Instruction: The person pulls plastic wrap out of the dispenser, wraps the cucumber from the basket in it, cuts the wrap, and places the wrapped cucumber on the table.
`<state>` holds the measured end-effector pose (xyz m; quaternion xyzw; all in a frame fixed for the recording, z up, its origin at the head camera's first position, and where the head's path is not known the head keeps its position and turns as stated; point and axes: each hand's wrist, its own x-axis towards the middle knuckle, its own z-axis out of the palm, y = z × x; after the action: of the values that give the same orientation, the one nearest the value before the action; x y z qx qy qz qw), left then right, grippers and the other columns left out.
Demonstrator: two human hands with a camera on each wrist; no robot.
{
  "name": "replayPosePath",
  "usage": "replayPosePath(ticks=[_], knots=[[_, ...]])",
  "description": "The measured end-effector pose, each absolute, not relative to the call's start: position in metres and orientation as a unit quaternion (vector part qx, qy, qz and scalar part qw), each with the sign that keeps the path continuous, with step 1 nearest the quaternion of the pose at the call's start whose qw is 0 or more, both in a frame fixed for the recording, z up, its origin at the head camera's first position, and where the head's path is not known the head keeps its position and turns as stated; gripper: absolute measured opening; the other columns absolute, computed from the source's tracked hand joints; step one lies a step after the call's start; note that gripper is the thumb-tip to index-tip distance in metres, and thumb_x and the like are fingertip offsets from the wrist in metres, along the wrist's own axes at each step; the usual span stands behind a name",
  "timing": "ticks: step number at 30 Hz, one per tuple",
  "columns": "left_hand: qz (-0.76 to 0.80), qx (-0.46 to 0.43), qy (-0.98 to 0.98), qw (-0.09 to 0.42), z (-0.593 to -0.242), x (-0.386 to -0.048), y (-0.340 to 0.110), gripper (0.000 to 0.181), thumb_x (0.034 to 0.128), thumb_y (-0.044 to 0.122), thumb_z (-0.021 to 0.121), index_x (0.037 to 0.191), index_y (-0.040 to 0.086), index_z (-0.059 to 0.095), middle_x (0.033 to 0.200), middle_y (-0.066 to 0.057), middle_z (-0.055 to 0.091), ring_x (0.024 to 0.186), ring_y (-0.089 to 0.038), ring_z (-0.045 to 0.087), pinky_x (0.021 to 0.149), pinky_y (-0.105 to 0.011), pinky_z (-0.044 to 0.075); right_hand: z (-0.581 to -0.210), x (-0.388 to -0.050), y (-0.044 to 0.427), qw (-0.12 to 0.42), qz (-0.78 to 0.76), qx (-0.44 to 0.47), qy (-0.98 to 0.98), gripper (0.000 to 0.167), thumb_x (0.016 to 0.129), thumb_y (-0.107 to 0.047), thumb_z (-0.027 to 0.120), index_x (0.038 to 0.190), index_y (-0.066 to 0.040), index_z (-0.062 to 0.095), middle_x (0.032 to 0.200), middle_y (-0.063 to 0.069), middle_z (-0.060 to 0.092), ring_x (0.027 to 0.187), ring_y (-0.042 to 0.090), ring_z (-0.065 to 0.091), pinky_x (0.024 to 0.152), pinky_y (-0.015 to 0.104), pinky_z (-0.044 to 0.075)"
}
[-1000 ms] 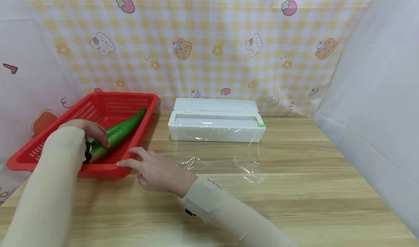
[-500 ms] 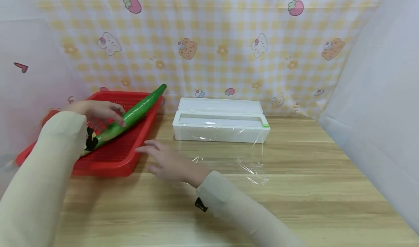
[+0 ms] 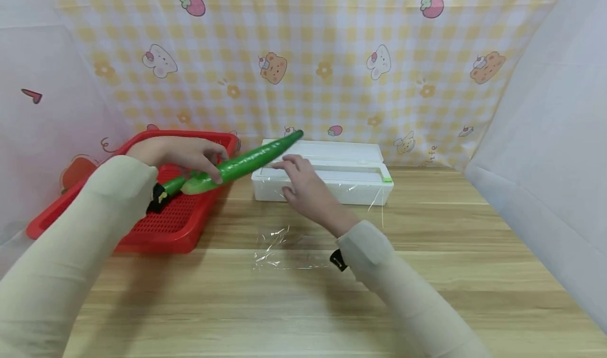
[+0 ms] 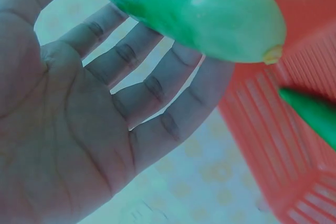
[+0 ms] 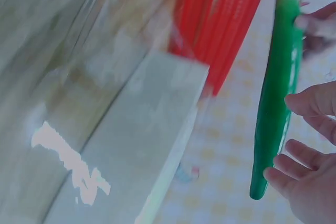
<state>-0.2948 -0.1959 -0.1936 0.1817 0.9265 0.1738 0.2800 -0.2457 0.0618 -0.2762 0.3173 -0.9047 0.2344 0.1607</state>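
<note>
A long green cucumber [image 3: 251, 160] is raised over the right side of the red basket, tilted with its dark tip up toward the right. My left hand [image 3: 182, 152] pinches it near the pale end between thumb and fingers; the left wrist view shows that pale end [image 4: 231, 24] lying across the fingertips. Just below its far half is my right hand [image 3: 310, 189], fingers spread and loosely bent. In the right wrist view the fingers of this hand [image 5: 310, 166] are beside the cucumber; whether they touch it I cannot tell. A second cucumber [image 3: 174, 185] lies in the basket, partly hidden.
The red basket [image 3: 199, 226] stands on the left of the wooden table [image 3: 427, 294]. Behind my right hand is a white cling film box [image 3: 360, 192], lid raised. A sheet of clear film [image 3: 284, 250] hangs from it onto the tabletop.
My left hand has lifted the cucumber out of the basket and carried it right. My right hand has left the basket's rim and moved right and up toward the cucumber's far half.
</note>
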Motion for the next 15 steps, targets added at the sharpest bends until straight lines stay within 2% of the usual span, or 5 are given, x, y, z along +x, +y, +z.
replayPosePath(ticks=[3,6,9,15], knots=[[0.15,0.21,0.926,0.274,-0.195,-0.288,-0.176,0.048,0.0808,0.029,0.068,0.122,0.012,0.049,0.111,-0.012,0.049,0.096,-0.023,0.051,0.069,-0.035,0.052,-0.277,-0.251,0.077,0.218,0.184,0.331,-0.9,0.046,0.079,-0.002,0.066,0.123,-0.006,0.053,0.13,0.016,0.047,0.121,0.03,0.045,0.101,0.041,0.04],[0.131,0.239,0.923,0.271,-0.199,-0.281,-0.159,0.045,0.0792,0.026,0.069,0.118,0.011,0.053,0.108,-0.011,0.052,0.093,-0.021,0.053,0.067,-0.033,0.053,-0.277,-0.254,0.091,0.249,0.134,0.341,-0.897,0.044,0.077,-0.006,0.07,0.119,-0.006,0.056,0.122,0.017,0.052,0.113,0.031,0.049,0.098,0.042,0.042],[0.124,0.257,0.918,0.276,-0.205,-0.277,-0.145,0.042,0.0784,0.024,0.069,0.115,0.012,0.054,0.106,-0.011,0.054,0.092,-0.021,0.054,0.067,-0.031,0.053,-0.277,-0.253,0.105,0.232,0.107,0.342,-0.904,0.041,0.077,-0.011,0.073,0.115,-0.009,0.058,0.114,0.012,0.056,0.104,0.028,0.051,0.09,0.041,0.044],[0.116,0.294,0.904,0.287,-0.223,-0.275,-0.126,0.04,0.0783,0.021,0.07,0.115,0.014,0.056,0.099,-0.008,0.058,0.086,-0.018,0.053,0.064,-0.027,0.049,-0.279,-0.248,0.132,0.142,0.103,0.357,-0.918,0.037,0.075,-0.016,0.077,0.108,-0.008,0.062,0.102,0.006,0.059,0.095,0.022,0.052,0.084,0.036,0.046]])
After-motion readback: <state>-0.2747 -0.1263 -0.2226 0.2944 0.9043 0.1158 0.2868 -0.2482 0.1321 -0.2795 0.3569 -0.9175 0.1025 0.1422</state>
